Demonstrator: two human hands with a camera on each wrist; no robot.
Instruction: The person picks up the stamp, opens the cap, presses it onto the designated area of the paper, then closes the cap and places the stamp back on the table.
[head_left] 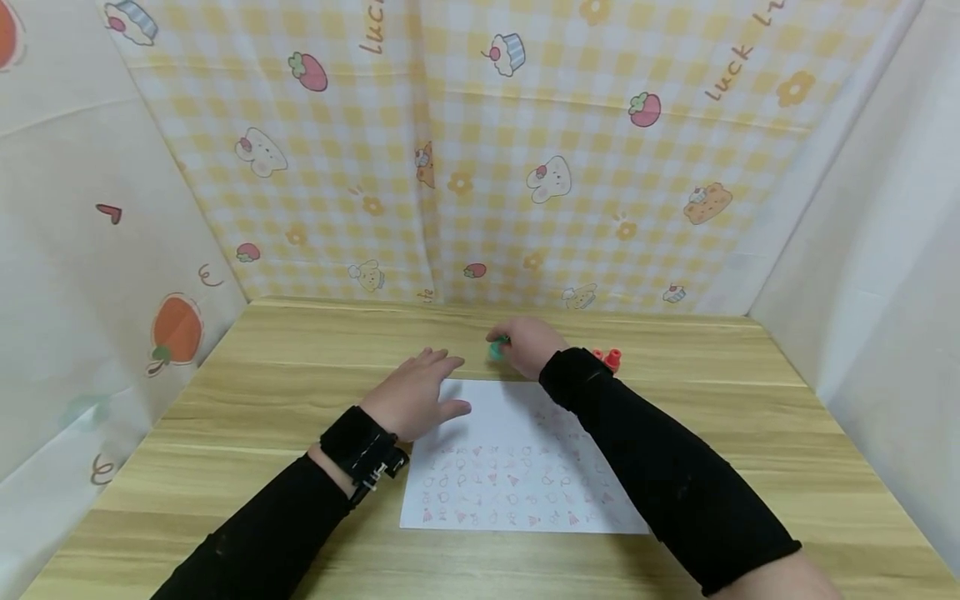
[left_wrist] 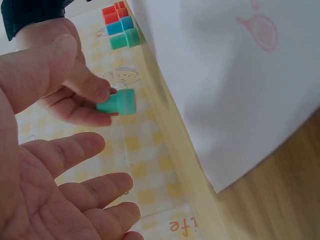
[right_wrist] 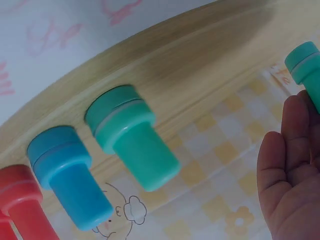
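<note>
Pinched between the thumb and fingers of my right hand [head_left: 528, 346] is a green toy stamp [left_wrist: 120, 102], held just beyond the paper's far edge. My left hand [head_left: 412, 396] hovers at the far left corner of the white paper [head_left: 487, 408], fingers spread and holding nothing. In the right wrist view, a second green stamp [right_wrist: 137, 137], a blue stamp [right_wrist: 70, 177] and red stamps [right_wrist: 25, 195] stand in a row on the table. My right forearm hides part of that row in the head view.
Rows of small pink stamped prints [head_left: 513, 479] cover the near part of the paper. The wooden table [head_left: 247, 433] ends at a yellow checked cloth [head_left: 465, 225] at the back, with white cloth [head_left: 892, 200] on both sides.
</note>
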